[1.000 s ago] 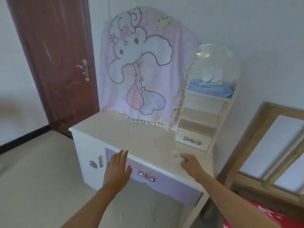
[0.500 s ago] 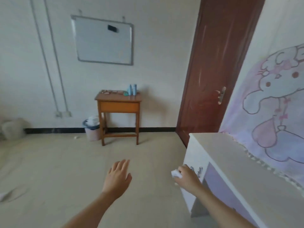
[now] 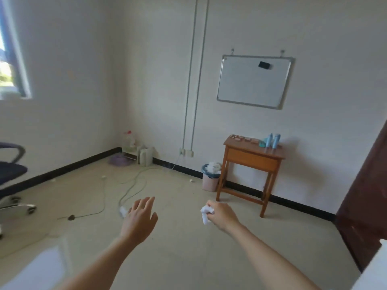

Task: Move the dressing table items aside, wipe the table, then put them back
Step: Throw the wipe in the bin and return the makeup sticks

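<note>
Two hands at lower centre: left hand (image 3: pixel 140 218) relaxed, fingers straight; right hand (image 3: pixel 222 215) clutches a white tissue (image 3: pixel 206 214). Blue bottles (image 3: pixel 272 140) right of centre, labels unreadable.

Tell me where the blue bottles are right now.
Head view, right of centre: the blue bottles stand at the right end of the small wooden table against the far wall, below the whiteboard.

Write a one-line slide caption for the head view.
Right hand grips a crumpled white tissue, left hand open, facing a wooden side table holding blue bottles beside a pink bin.
</note>
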